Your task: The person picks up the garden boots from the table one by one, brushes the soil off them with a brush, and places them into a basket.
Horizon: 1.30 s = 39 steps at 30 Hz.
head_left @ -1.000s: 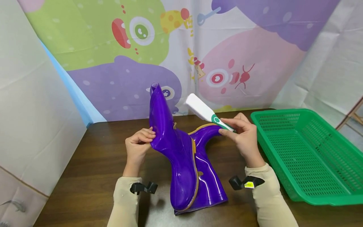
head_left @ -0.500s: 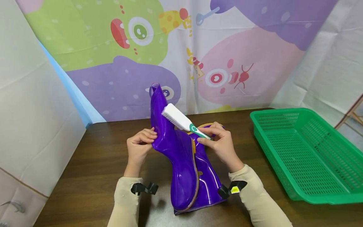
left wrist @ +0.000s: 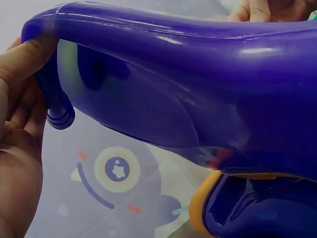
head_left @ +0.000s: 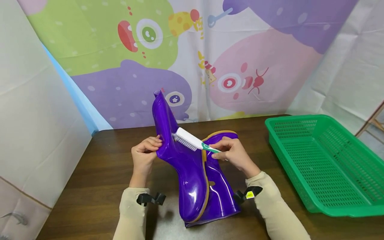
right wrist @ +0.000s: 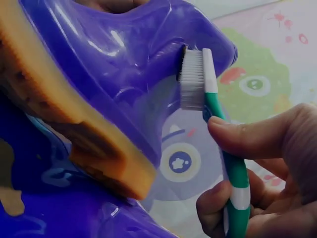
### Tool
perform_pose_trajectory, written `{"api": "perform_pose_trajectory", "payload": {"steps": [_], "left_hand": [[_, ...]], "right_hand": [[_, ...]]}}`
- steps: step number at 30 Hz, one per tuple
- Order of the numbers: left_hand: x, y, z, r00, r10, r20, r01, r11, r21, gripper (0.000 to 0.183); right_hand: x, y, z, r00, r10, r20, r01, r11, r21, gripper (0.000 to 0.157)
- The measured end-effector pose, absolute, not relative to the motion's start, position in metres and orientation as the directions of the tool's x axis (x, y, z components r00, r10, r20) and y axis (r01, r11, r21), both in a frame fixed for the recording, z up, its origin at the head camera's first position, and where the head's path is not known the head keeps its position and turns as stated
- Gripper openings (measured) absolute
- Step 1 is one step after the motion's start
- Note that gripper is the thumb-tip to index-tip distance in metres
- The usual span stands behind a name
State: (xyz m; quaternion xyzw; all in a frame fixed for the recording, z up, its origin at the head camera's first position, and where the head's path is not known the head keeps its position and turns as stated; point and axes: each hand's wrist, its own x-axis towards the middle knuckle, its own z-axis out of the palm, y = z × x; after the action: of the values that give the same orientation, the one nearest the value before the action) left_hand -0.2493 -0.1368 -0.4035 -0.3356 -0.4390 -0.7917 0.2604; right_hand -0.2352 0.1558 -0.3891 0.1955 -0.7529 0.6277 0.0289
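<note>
My left hand [head_left: 145, 153] grips the opening edge of a purple rain boot [head_left: 192, 190], its thumb pressing the rim in the left wrist view. The boot is tilted, shaft up and toe toward me, its tan sole facing right. A second purple rain boot [head_left: 223, 200] lies on its side underneath. In my right hand [head_left: 237, 153] is a scrub brush [head_left: 189, 138] with a white head and a green-and-white handle, held between thumb and fingers. Its white bristles [right wrist: 192, 82] face the boot's shaft, tips right at a small dark patch [right wrist: 184, 52] in the right wrist view.
A green plastic basket [head_left: 303, 186] with slotted walls stands on the right of the dark wooden table [head_left: 99, 186]. Behind the table hangs a cartoon-print cloth [head_left: 240, 60]. A white sheet [head_left: 36, 116] closes off the left side.
My right hand has brought the brush left and down, from beside the boot to its shaft. The gripped boot's shaft has tipped slightly left with my left hand.
</note>
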Motion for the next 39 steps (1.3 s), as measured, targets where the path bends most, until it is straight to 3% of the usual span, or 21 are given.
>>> {"api": "perform_pose_trajectory", "payload": {"steps": [6, 15, 33, 39], "left_hand": [[-0.251, -0.138, -0.403, -0.633, -0.106, 0.766, 0.704, -0.490, 0.514, 0.015], [-0.250, -0.139, -0.403, -0.630, -0.106, 0.769, 0.714, -0.469, 0.520, 0.015], [-0.248, -0.140, -0.402, -0.628, -0.079, 0.774, 0.719, -0.439, 0.539, 0.015], [-0.248, -0.140, -0.402, -0.622, -0.073, 0.780, 0.722, -0.439, 0.534, 0.014]], "right_hand": [[-0.237, 0.166, -0.385, -0.941, -0.247, 0.231, -0.289, 0.231, -0.929, 0.030], [-0.238, 0.192, -0.375, -0.951, -0.219, 0.216, -0.302, 0.534, -0.790, 0.026], [-0.234, 0.225, -0.364, -0.964, -0.127, 0.233, -0.251, 0.725, -0.642, 0.026], [-0.231, 0.234, -0.361, -0.968, -0.071, 0.240, -0.217, 0.719, -0.660, 0.026]]}}
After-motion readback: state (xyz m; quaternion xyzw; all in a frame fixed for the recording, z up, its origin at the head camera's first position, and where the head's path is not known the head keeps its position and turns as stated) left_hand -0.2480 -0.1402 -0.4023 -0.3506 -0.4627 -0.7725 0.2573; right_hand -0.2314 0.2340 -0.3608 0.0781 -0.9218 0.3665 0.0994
